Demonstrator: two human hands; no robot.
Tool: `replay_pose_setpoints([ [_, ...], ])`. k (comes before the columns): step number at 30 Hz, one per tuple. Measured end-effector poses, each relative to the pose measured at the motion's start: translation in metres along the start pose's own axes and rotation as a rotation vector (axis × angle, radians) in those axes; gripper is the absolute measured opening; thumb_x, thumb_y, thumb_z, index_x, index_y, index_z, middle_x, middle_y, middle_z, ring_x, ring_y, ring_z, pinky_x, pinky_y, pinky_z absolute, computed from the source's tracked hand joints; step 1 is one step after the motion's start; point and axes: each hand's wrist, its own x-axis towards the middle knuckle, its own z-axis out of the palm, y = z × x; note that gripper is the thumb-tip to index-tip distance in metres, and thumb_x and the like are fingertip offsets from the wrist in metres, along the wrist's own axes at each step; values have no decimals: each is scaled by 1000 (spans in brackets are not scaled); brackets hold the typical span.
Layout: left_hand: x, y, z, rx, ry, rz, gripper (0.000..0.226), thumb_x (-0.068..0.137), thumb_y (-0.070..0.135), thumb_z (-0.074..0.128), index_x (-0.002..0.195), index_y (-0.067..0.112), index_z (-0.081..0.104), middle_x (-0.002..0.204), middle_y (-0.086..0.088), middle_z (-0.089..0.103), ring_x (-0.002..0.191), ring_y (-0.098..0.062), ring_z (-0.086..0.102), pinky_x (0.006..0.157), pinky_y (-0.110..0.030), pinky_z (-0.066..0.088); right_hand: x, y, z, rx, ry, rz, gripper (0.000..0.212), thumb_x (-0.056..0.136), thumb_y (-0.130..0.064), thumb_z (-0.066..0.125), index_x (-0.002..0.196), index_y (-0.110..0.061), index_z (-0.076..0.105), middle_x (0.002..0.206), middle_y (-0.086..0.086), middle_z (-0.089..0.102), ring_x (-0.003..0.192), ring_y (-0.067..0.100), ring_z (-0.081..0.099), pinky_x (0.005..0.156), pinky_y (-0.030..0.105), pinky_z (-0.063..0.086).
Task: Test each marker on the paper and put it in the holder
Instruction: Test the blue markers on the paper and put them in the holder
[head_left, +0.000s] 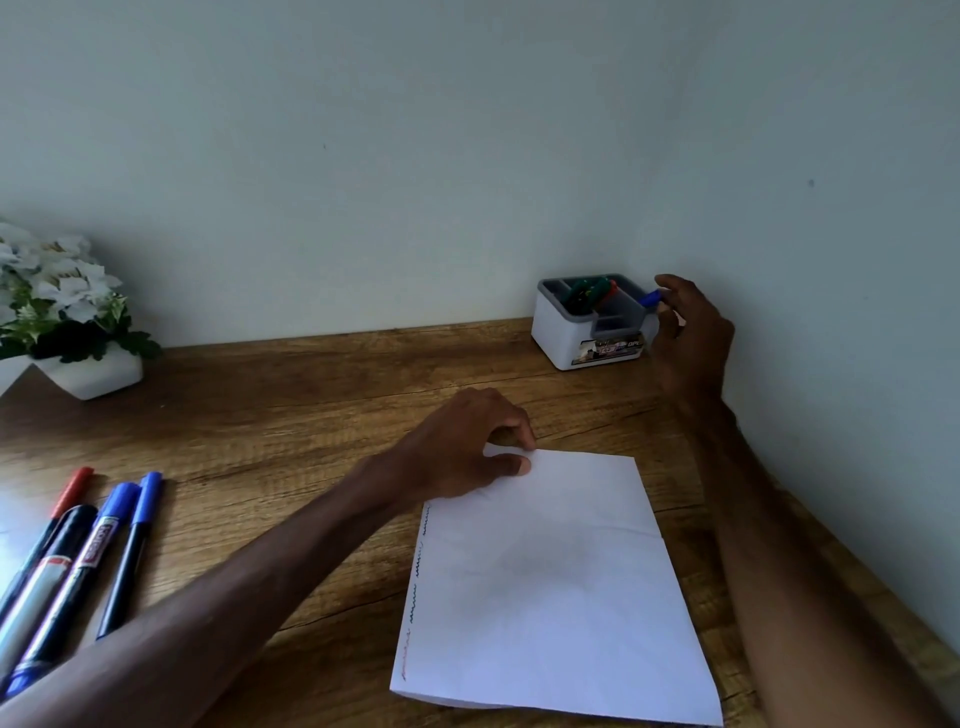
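A white sheet of paper lies on the wooden desk, with short squiggles down its left edge. My left hand rests on the paper's top left corner, fingers curled onto it. My right hand is at the right side of the white and grey holder and pinches a blue marker whose tip points toward the holder's rim. The holder has green and red markers in it. Several markers lie at the left of the desk: red, black and blue capped.
A white pot with white flowers stands at the back left. The wall runs behind the desk and along its right side, close to the holder. The wooden desk is bare between the markers and the paper.
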Motion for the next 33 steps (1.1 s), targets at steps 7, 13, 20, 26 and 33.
replay_pose_setpoints([
  [7, 1, -4, 2, 11, -9, -15, 17, 92, 38, 72, 109, 33, 71, 115, 14, 62, 114, -7, 52, 102, -37, 46, -4, -19, -4, -22, 100, 4, 44, 93, 12, 58, 133, -7, 64, 130, 12, 69, 121, 26, 65, 99, 46, 57],
  [13, -3, 5, -4, 88, 7, 7, 18, 96, 36, 67, 113, 31, 71, 118, 11, 64, 114, -5, 52, 99, -34, 47, -31, -78, -4, 72, 174, -189, 28, 91, 5, 56, 109, -8, 72, 109, 6, 75, 101, 21, 70, 85, 40, 59],
  [20, -34, 11, -20, 119, 232, -12, 17, 91, 12, 66, 105, 19, 74, 111, 3, 74, 105, -17, 66, 84, -34, 52, -91, -161, 0, 270, -101, -458, 23, 81, 14, 59, 81, -4, 74, 82, 5, 72, 78, 19, 68, 71, 34, 55],
  [26, -101, -7, -69, 208, 342, -197, 21, 84, 11, 71, 102, 20, 77, 106, 1, 78, 100, -18, 72, 77, -27, 51, -136, -202, 0, 339, -634, -582, 19, 82, 1, 64, 83, -13, 77, 82, -3, 74, 72, 8, 65, 64, 30, 54],
  [33, -214, -50, -106, 430, 431, -666, 45, 90, 45, 69, 128, 22, 66, 134, -11, 64, 131, -37, 49, 107, -47, 38, -171, -228, 4, 342, -850, -641, 24, 79, 2, 62, 83, -15, 78, 84, -7, 75, 75, 4, 65, 65, 29, 55],
])
